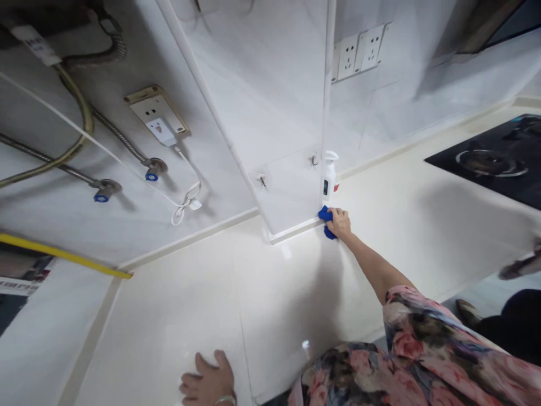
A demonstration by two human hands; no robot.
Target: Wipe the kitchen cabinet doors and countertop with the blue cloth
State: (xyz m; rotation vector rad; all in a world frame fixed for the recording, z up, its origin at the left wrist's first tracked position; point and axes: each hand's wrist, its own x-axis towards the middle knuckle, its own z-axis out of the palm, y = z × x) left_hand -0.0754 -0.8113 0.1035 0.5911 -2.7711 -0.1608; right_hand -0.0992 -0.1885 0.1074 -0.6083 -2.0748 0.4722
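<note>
Cream countertop: right hand clutches blue cloth beside spray bottle, label unreadable; left hand flat, empty.

Home kitchen, as I read it from head feed. Black glass gas hob sits in cream countertop, edge of range hood above it. White tiled wall carries 2 socket plates. At left I see 2 blue-capped water valves on braided hoses, yellow pipe beneath. Spray bottle stands at wall corner.
</note>
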